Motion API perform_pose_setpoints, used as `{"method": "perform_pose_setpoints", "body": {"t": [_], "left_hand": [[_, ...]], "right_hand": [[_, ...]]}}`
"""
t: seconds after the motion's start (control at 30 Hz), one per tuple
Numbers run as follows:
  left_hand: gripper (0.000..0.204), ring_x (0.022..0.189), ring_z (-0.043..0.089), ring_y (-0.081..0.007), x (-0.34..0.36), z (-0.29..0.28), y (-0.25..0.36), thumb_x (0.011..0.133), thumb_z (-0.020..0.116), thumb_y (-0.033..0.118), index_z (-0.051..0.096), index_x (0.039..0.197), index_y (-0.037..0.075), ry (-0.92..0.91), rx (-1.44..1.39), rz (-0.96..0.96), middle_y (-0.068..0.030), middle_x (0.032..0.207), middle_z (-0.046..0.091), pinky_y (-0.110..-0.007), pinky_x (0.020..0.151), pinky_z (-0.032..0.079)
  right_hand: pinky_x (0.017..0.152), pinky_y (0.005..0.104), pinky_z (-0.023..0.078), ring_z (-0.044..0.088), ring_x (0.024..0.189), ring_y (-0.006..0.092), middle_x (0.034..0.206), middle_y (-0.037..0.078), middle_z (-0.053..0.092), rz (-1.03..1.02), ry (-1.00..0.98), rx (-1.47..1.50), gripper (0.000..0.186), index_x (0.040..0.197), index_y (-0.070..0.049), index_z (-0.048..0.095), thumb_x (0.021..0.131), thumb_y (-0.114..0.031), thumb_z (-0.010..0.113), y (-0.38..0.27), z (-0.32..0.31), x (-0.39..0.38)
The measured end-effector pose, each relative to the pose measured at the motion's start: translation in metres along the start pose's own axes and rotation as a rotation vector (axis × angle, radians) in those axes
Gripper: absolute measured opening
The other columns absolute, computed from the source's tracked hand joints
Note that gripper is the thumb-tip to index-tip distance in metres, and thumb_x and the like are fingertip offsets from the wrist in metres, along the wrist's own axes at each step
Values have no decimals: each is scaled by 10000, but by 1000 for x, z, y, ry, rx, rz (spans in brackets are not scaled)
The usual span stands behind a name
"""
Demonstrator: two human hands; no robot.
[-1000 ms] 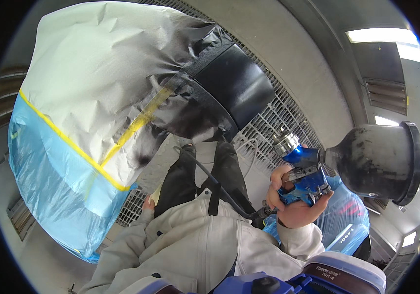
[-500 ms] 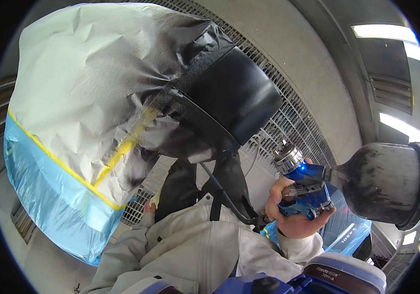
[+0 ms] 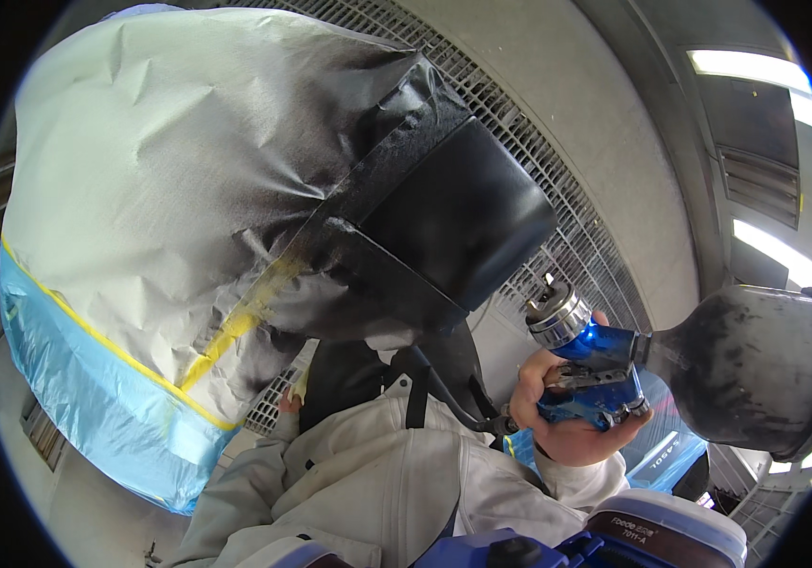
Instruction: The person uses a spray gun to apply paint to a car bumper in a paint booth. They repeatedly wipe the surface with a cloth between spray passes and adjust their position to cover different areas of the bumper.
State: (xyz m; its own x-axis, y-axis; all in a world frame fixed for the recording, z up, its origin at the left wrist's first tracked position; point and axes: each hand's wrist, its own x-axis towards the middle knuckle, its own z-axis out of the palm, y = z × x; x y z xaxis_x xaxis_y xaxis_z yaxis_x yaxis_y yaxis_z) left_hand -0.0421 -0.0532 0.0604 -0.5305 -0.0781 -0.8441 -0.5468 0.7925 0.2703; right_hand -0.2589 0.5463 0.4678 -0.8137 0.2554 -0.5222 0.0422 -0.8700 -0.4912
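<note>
My right hand [image 3: 572,435] is closed around a blue spray gun [image 3: 600,383], fingers on its grip and trigger area. The gun's silver air cap [image 3: 557,317] faces up and left. A large, dark-smeared paint cup [image 3: 742,364] sticks out from it to the right. Left of the gun is a glossy black curved panel [image 3: 453,213], with a gap between them; I see no spray in the air. My left hand [image 3: 289,399] hangs low beside my thigh, mostly hidden, next to something pale yellow; its fingers are too hidden to read.
White masking paper [image 3: 141,142], blackened near the panel, joins blue plastic film [image 3: 84,379] along yellow tape [image 3: 103,336]. A black hose [image 3: 453,402] crosses my front toward the gun hand. Floor grating [image 3: 595,246] runs behind the panel. Respirator parts [image 3: 666,530] fill the lower edge.
The panel and masking paper sit slightly lower in the picture, the view having shifted a little. My right hand keeps its hold on the spray gun, nearly unmoved.
</note>
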Motion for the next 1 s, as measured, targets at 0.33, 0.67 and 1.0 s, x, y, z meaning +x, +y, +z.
{"method": "perform_pose_setpoints", "body": {"t": [0.33, 0.67, 1.0], "left_hand": [[431, 670, 543, -130, -5, 18, -9, 976, 707, 185, 685, 1373, 18, 21, -227, -73, -33, 838, 668, -349, 604, 452], [585, 1052, 657, -347, 1, 38, -5, 946, 685, 330, 638, 1471, 76, 52, -109, -196, -220, 1170, 711, -468, 879, 528], [635, 1179, 630, -405, 57, 21, 39, 937, 626, 359, 609, 1486, 41, 67, -175, -68, -261, 1291, 674, -479, 988, 509]], "right_hand": [[813, 315, 531, 501, 937, 175, 1285, 200, 508, 94, -100, 38, 1106, 1719, -202, 183, 819, -600, 687, -7, 6, 15], [485, 327, 521, 537, 488, 140, 1037, 215, 633, -61, 200, -319, 1095, 1748, -208, 76, 959, -916, 351, -2, 34, 16], [545, 263, 410, 438, 518, 94, 1055, 112, 637, -56, 24, -578, 1119, 1598, -32, 389, 904, -909, 430, -32, 66, -20]]}}
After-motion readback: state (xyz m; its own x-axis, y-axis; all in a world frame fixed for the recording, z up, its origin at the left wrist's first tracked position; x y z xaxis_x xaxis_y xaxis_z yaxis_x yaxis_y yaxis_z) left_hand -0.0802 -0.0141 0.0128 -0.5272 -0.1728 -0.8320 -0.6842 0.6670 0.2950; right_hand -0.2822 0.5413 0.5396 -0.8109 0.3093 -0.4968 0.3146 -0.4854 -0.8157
